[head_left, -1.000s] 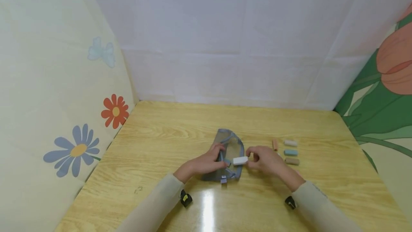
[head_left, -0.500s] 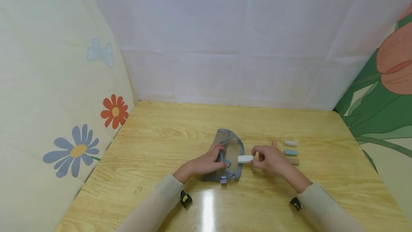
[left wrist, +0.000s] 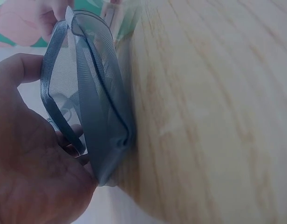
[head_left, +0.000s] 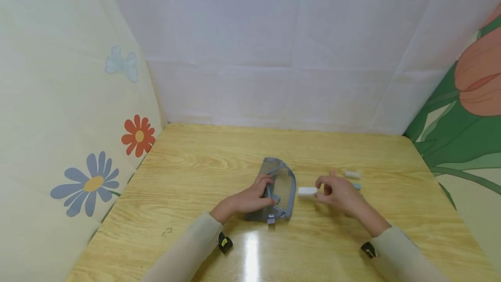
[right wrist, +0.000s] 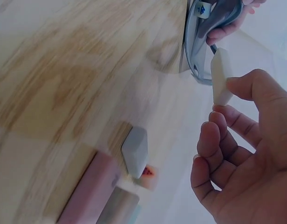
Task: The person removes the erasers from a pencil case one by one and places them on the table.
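White block (head_left: 307, 191) outside mesh pouch (head_left: 283, 186), just right of it, pinched by right hand (head_left: 341, 194), not yet set down. Left hand (head_left: 252, 197) grips pouch. Pale block (right wrist: 135, 151), pink block (right wrist: 90, 189), brown block (right wrist: 118, 206) already on table (head_left: 195, 164), farther right. Anything left inside pouch: cannot tell.

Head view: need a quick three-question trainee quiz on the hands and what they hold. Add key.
1. Pick one: the block pinched by the right hand is A teal, B white, C orange.
2. Fill in: the ____ hand holds the mesh pouch.
3. True or false: the pinched block is inside the pouch.

Key: 1 B; 2 left hand; 3 false, it is held outside the pouch.
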`<state>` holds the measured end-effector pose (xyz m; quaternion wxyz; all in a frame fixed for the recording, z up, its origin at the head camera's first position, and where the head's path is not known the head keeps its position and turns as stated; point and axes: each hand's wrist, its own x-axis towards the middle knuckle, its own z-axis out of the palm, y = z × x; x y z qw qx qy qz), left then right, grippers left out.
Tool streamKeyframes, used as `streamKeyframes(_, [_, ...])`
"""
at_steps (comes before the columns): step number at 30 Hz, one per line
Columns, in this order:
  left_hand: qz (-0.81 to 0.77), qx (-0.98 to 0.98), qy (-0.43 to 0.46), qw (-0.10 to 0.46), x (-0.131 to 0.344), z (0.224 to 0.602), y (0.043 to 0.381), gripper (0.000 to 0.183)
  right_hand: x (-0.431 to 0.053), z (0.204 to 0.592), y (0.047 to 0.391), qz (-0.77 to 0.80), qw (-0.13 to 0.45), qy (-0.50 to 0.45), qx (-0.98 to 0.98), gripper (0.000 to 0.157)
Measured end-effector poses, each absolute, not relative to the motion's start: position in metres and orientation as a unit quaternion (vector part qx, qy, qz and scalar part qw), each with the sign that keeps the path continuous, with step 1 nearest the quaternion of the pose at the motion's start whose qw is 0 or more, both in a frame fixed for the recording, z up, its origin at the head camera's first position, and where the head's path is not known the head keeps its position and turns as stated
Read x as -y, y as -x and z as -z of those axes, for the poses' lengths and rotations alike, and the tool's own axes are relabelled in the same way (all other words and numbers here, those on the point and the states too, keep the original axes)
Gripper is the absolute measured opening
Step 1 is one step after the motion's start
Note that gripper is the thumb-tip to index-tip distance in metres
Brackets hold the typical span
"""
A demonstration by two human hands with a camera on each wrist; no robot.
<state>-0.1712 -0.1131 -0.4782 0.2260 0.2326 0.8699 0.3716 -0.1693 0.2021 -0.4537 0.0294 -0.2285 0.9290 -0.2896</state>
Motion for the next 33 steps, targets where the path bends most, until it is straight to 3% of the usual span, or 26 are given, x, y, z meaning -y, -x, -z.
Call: streamKeyframes(33, [-0.374, -0.869, -0.235, 0.224, 0.113, 0.475, 0.167, 0.077, -0.266, 0.453, 0.169, 0.269, 0.035, 0.138, -0.952, 0.012])
